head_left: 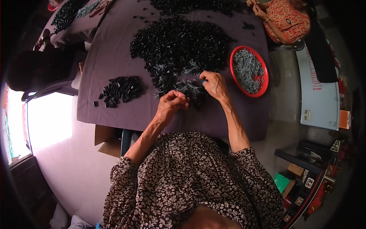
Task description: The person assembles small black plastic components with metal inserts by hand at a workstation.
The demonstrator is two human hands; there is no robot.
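Observation:
My left hand (170,107) is raised over the near side of the table, thumb and fingertips pinched together. Whatever it pinches is too small to name. To its right, my right hand (215,84) has its fingers curled together at the edge of a heap of grey nail-like pins (187,87). Something blue shows at those fingers, and what they hold is hidden. Beyond both hands spreads a large heap of small black plastic pieces (181,42), with more grey pins mixed into its near edge. A smaller pile of black pieces (122,91) lies to the left.
A red oval basin (232,70) of grey pins stands right of my right hand. The table (110,49) has a purple-brown cloth. At the far right sits another person in orange patterned clothing (286,21). A dark chair (49,72) stands left; a pale flat box (318,101) lies right.

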